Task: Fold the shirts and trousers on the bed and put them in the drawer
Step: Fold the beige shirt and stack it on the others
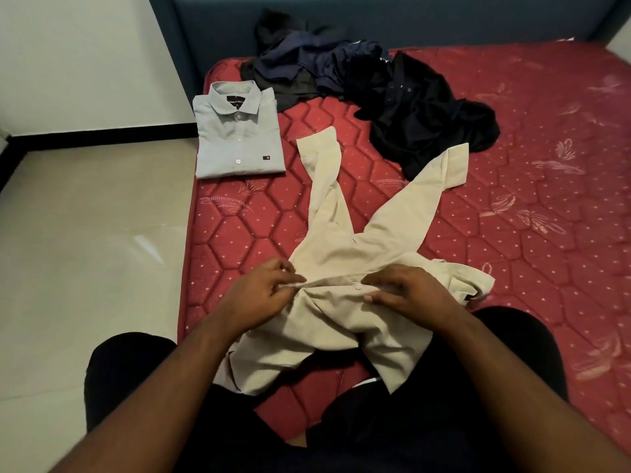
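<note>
Your hands meet at the front of a cream shirt (345, 240) spread across the near edge of the bed (546, 165), where you sit with your knees at the mattress corner. Your left hand (263, 295) pinches the button strip at its left end, fingers curled onto the cloth; your right hand (406, 293) grips the same strip just past a pale button (357, 287), thumb beneath and fingers over the top. The strip runs straight across between the two hands, side to side in front of you, and it looks as though you are fastening or lining up the front before folding.

The shirt's long axis runs away from you: hem and tails bunched over your lap, the body rising from your hands, the two sleeves forking outward toward the head of the bed, the left one ending near a folded grey shirt (239, 131), the right one touching a dark heap. Both hands sit about equally near the strip, so neither has the advantage; the sleeves lie well beyond them and will need a reach forward.

The grey shirt lies finished at the bed's left edge. The pile of dark clothes (358, 83) waits unfolded against the blue headboard (409, 18). No drawer is in view.
</note>
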`<state>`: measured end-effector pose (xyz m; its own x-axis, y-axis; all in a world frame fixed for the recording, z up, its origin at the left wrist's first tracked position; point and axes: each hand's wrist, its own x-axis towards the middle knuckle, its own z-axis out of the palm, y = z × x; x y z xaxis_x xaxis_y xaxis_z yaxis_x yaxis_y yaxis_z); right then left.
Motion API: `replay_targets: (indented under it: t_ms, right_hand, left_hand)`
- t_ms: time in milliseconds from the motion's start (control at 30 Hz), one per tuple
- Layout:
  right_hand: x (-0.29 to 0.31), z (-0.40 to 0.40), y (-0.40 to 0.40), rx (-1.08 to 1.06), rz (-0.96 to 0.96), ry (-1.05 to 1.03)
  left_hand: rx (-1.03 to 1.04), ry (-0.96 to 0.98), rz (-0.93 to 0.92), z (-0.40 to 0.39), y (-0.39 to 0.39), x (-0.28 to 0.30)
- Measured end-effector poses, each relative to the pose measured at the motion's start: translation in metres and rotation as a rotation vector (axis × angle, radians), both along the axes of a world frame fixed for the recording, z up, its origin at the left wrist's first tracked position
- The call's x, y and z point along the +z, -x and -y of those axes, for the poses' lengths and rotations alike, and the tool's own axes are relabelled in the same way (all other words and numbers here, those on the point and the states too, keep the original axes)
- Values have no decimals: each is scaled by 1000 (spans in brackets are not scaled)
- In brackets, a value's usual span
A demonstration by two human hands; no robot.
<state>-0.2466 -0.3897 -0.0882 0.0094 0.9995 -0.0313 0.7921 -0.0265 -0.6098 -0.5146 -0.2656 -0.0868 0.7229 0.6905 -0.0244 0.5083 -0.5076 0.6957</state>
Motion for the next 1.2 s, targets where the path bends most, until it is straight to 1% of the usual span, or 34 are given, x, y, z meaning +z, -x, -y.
replay_targets:
  t_ms: [67,100,133,233,267,300,433,500,567,600,700,867,967,1100,1200]
  right_hand:
    - [-5,1,5,26,117,5]
    - [-6,1,7,45,158,-15]
    - [-7,0,8,63,189,-63]
    - [-8,-1,12,63,239,-230]
    - [-8,0,15,45,238,-257]
    - [-8,1,16,28,242,-272]
    - [-9,5,20,-34,294,-264]
    - [-10,8,18,-67,321,-252]
    - [-8,9,16,-97,325,-279]
    - [-6,10,14,-113,293,-304]
    - [-3,13,6,-154,81,-395]
    - [-3,15,7,-177,-58,-448]
    - [-8,15,7,-181,-129,-441]
    - [-8,14,10,-198,-184,-411]
    - [-8,14,12,-153,-183,-416]
  left_hand:
    - [64,5,77,3,-21,14]
    - [86,2,87,5,-33,18]
    - [93,7,50,7,-45,19]
    - [86,44,-213,8,-76,10]
    - [80,46,-262,7,-82,6]
    - [82,55,-269,7,-87,3]
    - [96,161,-183,10,-98,-1]
    - [120,200,-102,13,-102,-1]
    - [118,280,-1,17,-103,-1]
    - [111,358,62,20,-103,-1]
    - [128,655,281,27,-99,0]
    - [193,902,465,39,-101,0]
    - [209,944,514,44,-100,-2]
    - [220,878,516,50,-100,-4]
    - [269,838,518,54,-100,-7]
